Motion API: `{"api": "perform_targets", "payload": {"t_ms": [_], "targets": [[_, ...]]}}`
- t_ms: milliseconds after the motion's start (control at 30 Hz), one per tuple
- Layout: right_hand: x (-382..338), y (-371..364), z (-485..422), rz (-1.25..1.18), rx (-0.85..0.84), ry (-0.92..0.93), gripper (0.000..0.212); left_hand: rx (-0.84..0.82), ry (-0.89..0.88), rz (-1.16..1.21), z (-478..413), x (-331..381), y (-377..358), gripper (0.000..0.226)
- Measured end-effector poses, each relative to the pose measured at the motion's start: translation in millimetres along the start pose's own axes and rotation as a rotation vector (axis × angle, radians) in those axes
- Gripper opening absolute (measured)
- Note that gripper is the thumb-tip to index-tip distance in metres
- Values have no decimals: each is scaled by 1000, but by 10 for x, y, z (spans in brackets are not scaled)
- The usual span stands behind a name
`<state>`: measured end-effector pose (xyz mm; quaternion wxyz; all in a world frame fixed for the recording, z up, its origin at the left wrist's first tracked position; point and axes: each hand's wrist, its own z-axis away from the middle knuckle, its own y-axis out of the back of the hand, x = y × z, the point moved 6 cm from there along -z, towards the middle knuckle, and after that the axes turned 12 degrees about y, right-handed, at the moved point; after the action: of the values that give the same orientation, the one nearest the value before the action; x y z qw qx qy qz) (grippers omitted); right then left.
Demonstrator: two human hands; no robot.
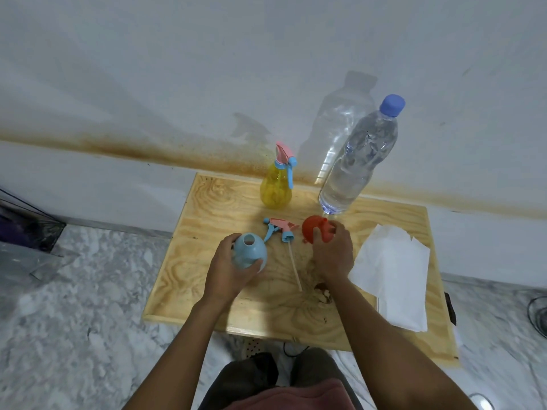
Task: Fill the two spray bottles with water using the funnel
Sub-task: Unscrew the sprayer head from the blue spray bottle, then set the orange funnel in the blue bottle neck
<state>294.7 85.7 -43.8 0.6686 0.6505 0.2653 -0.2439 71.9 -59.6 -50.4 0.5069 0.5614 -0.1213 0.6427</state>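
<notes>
My left hand [228,269] grips the blue spray bottle [249,253], which stands on the wooden table [207,214] with its neck open. Its pink and blue spray head [279,229] lies on the table just to the right, with the dip tube pointing toward me. My right hand [333,253] holds the red funnel [315,232], which lies tilted on the table. The yellow spray bottle [276,189] stands behind with its spray head on. A large clear water bottle [356,165] with a blue cap stands at the back.
White paper towels [393,273] lie on the table's right side. The wall rises right behind the table. Marble floor surrounds it, with a dark object [26,229] at the left and a cable [535,315] at the right.
</notes>
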Motion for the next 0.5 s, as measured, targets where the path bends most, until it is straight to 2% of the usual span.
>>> {"api": "perform_targets", "payload": {"t_ms": [133,267,367,500], "targets": [[119,-30,-248,37,-133,-8,59,-8,0,10,42,-2,-25,66],[139,-35,-382,65,-182,50,45,-6,-2,9,59,29,-68,64],[134,-16,-431,90,-179,98,36,-14,-7,9,61,45,-95,66],[73,153,-421,64,-69,147,31,-6,-11,11,70,54,-118,70]]}}
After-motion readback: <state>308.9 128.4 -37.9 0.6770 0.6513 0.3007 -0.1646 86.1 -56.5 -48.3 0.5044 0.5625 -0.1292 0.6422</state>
